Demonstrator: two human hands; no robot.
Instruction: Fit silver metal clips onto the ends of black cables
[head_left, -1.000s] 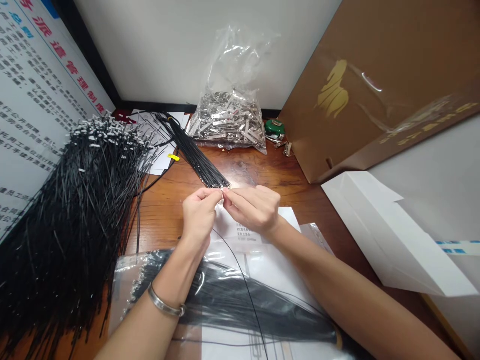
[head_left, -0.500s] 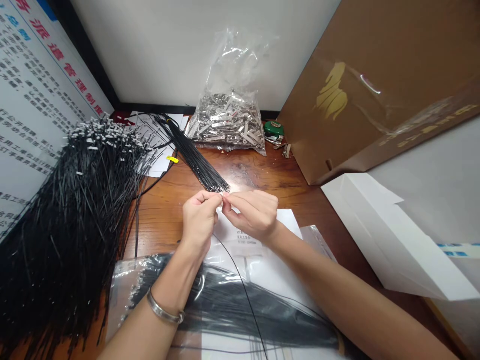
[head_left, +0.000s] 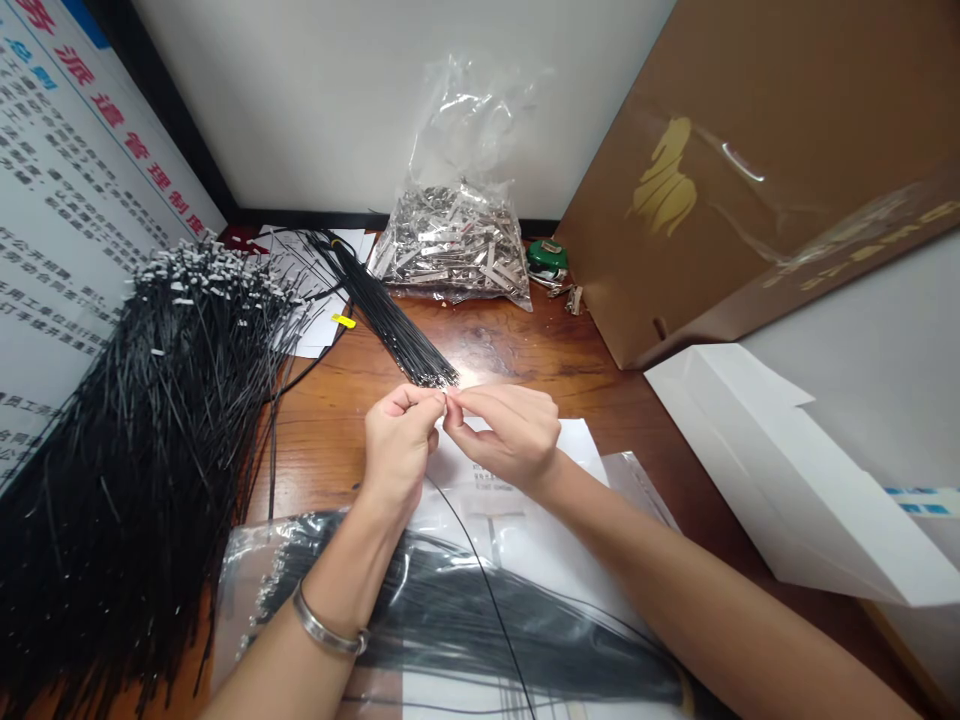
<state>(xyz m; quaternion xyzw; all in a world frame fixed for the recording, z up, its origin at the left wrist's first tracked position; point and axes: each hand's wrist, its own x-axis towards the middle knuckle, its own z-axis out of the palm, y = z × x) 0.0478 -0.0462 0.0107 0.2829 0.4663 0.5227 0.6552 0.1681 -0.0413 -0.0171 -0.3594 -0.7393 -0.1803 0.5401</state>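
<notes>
My left hand [head_left: 401, 435] is closed around a thin black wire [head_left: 480, 565], whose tail hangs from below the fist and curves down to the bottom edge. Thumb and forefinger of my right hand [head_left: 510, 430] pinch right against the left fingertips. Whatever sits between the two pinches is too small and covered to make out. Just beyond my fingertips lies a bundle of black wires [head_left: 401, 325] with shiny metal ends towards me. Under my forearms is a clear plastic bag of black wires [head_left: 517, 620].
A large heap of black wires with white ends [head_left: 165, 400] fills the left side. At the back stand a clear bag of metal clips [head_left: 457, 240] and a green tape measure [head_left: 547, 256]. On the right are a brown box [head_left: 735, 180] and a white box [head_left: 780, 470]. Papers [head_left: 577, 450] lie underneath.
Both hands stay pinched together in nearly the same place. The view has shifted very slightly; nothing is visibly taken up or let go.
</notes>
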